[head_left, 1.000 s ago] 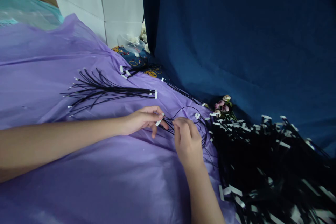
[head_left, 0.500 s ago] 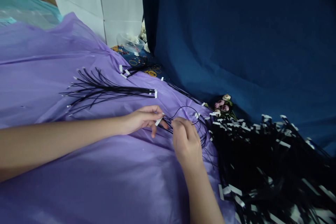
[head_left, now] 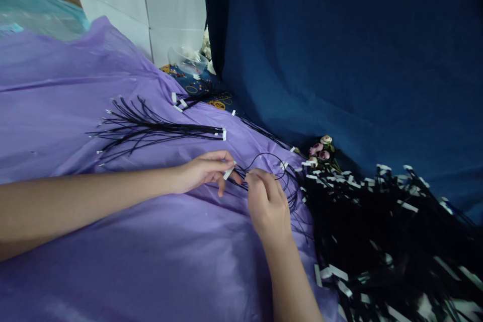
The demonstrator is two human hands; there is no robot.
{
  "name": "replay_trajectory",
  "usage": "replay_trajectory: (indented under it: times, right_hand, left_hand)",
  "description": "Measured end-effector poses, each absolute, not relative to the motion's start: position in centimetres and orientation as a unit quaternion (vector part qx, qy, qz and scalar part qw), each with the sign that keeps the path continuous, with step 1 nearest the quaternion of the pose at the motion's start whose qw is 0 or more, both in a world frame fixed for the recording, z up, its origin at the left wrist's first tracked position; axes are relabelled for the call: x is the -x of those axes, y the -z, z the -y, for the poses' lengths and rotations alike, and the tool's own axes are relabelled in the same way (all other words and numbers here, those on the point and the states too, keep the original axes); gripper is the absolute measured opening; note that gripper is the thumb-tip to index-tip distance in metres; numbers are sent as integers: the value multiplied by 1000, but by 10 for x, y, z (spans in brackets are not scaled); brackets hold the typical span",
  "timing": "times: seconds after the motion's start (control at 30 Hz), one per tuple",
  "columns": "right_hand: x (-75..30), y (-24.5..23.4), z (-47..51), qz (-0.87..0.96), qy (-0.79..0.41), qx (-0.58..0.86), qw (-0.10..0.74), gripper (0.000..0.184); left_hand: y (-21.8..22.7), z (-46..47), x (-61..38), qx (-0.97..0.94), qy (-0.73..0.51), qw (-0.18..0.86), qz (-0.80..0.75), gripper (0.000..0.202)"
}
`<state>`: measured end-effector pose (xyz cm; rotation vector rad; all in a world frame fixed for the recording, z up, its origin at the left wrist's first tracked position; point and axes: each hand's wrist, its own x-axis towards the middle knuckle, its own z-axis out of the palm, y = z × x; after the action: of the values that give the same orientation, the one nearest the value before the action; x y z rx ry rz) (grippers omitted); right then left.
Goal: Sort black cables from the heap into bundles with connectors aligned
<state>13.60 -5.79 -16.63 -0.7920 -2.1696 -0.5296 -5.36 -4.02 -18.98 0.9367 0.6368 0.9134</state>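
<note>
My left hand pinches the white-tagged end of some thin black cords, thumb over the small white tag. Close beside it, my right hand is closed, its fingertips pinched at the same cords just right of the tag. One black cord arches in a loop above the right hand, and loose strands trail off to its right. What exactly the right fingertips grip is hidden by the hand. Beyond the left hand a fanned bundle of black cords lies flat, with a white tag at its right end.
A purple cloth spreads beneath the hands. On the right lies a large heap of white-tagged black cords, with small artificial roses behind it. Rubber bands, a clear plastic bowl and a blue curtain are farther back.
My right fingertips have shifted very slightly left toward the tag. Otherwise both hands and the cords stay nearly where they were.
</note>
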Motion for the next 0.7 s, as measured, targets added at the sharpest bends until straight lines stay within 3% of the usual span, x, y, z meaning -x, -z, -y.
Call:
replay_trajectory:
  times: [0.7]
  right_hand:
    - [-135, 169, 60, 855, 212, 304, 364, 13]
  left_hand:
    - [191, 39, 53, -430, -414, 755, -272, 15]
